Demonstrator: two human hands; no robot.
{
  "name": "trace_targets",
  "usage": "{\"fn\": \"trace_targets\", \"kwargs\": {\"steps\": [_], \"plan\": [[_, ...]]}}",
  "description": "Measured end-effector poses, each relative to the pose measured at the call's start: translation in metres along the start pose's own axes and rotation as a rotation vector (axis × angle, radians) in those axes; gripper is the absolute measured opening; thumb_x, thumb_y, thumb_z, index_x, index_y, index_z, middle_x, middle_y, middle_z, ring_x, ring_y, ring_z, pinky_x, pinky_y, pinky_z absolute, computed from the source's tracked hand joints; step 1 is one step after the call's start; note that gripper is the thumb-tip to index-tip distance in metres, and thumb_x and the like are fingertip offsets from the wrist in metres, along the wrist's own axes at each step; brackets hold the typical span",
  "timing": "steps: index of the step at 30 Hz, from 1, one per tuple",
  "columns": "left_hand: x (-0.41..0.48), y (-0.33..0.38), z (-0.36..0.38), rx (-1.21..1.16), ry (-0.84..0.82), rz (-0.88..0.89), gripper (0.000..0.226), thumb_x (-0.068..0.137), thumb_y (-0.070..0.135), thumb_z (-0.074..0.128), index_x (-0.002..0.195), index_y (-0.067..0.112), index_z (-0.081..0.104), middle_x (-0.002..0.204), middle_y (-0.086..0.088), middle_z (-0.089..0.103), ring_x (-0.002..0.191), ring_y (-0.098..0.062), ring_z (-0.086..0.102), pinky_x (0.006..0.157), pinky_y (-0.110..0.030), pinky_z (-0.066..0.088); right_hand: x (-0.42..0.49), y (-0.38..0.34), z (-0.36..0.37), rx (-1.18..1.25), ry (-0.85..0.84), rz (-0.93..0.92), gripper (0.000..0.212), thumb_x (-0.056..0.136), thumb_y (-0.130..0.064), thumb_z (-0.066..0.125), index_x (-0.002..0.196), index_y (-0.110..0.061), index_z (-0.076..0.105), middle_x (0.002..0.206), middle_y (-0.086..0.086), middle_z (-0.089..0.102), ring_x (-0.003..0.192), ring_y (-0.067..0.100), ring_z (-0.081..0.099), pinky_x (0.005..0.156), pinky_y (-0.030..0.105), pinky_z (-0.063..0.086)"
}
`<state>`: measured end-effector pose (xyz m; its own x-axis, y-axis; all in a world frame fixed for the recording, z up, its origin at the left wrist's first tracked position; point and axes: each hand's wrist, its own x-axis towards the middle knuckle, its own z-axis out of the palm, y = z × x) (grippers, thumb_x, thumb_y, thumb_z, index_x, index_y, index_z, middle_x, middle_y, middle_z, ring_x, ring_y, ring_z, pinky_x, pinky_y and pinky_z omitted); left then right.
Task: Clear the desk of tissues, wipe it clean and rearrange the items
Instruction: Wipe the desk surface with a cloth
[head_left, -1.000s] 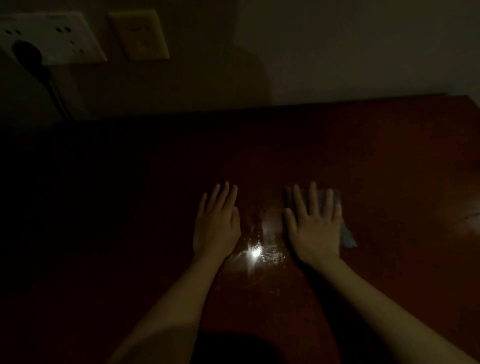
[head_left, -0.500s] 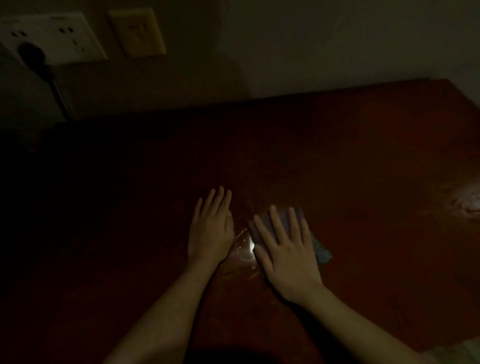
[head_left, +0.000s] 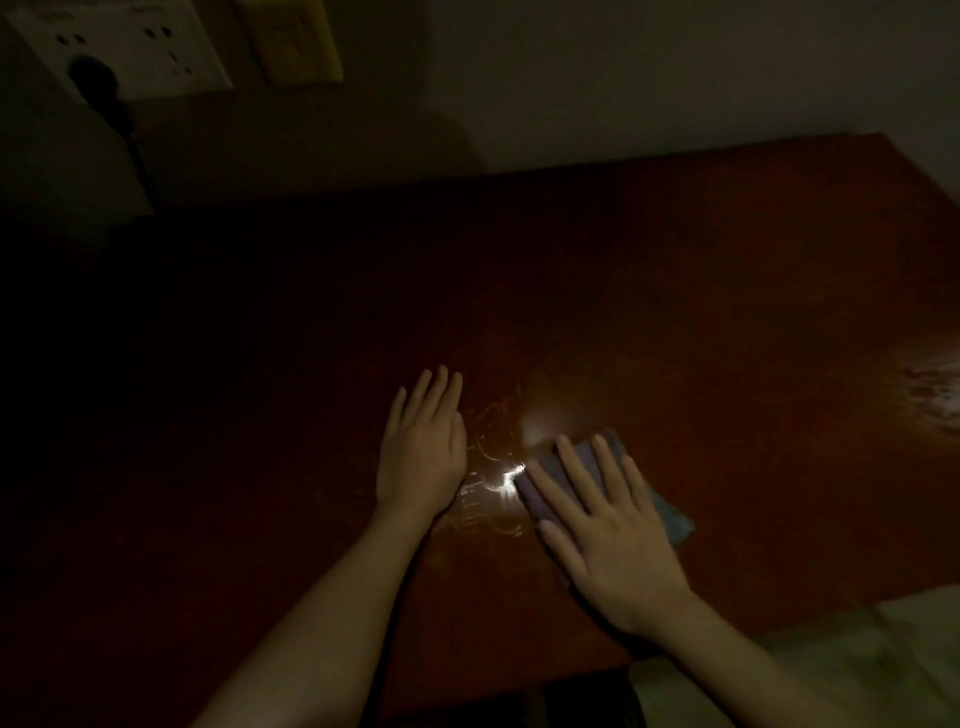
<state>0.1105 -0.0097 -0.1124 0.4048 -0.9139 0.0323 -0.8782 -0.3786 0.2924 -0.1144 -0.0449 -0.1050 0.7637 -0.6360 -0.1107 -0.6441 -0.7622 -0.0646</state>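
The right hand (head_left: 608, 525) lies flat with its fingers straight and spread, pressing a folded cloth (head_left: 672, 517) onto the red-brown table (head_left: 675, 286) near its front edge. The left hand (head_left: 423, 457) rests open and empty on the wood just beside it, fingers together. Between them a wet smear (head_left: 493, 483) glares.

Nothing curls round the cloth, so a fast stroke could let the palm slide over it and leave it bunched behind. The dim light (much of the left side is in shadow) could hide missed patches. The left hand sits at the edge of the damp streaks and could print them afresh.

Most of the cloth is covered. Its long axis seems to run from the glare at the left to a bluish corner at the right, slightly tilted, while the fingers point far-left.
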Motion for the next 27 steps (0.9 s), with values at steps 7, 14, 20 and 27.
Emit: {"fn": "trace_targets", "kwargs": {"steps": [7, 14, 20, 27], "plan": [[-0.008, 0.0, 0.002, -0.045, 0.032, -0.011, 0.07, 0.093, 0.04, 0.001, 0.15, 0.014, 0.03, 0.157, -0.003, 0.027, 0.148, -0.014, 0.015, 0.119, -0.029, -0.001, 0.039, 0.025, -0.003, 0.063, 0.048, 0.482, 0.065, 0.089, -0.062, -0.009, 0.149, -0.038, -0.008, 0.159, 0.003, -0.008, 0.145, 0.033, -0.012, 0.118, 0.049, -0.006], [-0.023, 0.001, 0.0, -0.065, 0.04, -0.048, 0.062, 0.096, 0.036, 0.007, 0.151, 0.015, 0.025, 0.159, -0.002, 0.023, 0.148, -0.011, 0.012, 0.117, -0.023, -0.006, -0.02, 0.015, -0.001, -0.042, -0.025, -0.024, 0.056, 0.1, -0.056, 0.009, 0.151, -0.036, 0.015, 0.159, 0.004, 0.017, 0.146, 0.033, 0.01, 0.114, 0.048, 0.011], [-0.052, 0.009, 0.002, -0.068, 0.053, -0.1, 0.058, 0.098, 0.033, 0.012, 0.153, 0.016, 0.022, 0.16, 0.0, 0.02, 0.148, -0.01, 0.009, 0.119, -0.025, -0.003, 0.021, 0.002, 0.0, 0.085, 0.036, 0.332, 0.062, 0.089, -0.064, -0.008, 0.147, -0.044, -0.011, 0.158, 0.001, -0.01, 0.145, 0.033, -0.014, 0.117, 0.049, -0.007], [-0.114, 0.009, -0.001, -0.037, 0.089, -0.183, 0.063, 0.096, 0.039, 0.007, 0.149, 0.015, 0.032, 0.156, -0.003, 0.031, 0.146, -0.014, 0.019, 0.12, -0.031, 0.006, -0.051, 0.023, 0.006, -0.031, 0.025, -0.05, 0.054, 0.099, -0.057, 0.01, 0.151, -0.039, 0.011, 0.157, 0.005, 0.023, 0.144, 0.033, 0.016, 0.114, 0.047, 0.01]]}}
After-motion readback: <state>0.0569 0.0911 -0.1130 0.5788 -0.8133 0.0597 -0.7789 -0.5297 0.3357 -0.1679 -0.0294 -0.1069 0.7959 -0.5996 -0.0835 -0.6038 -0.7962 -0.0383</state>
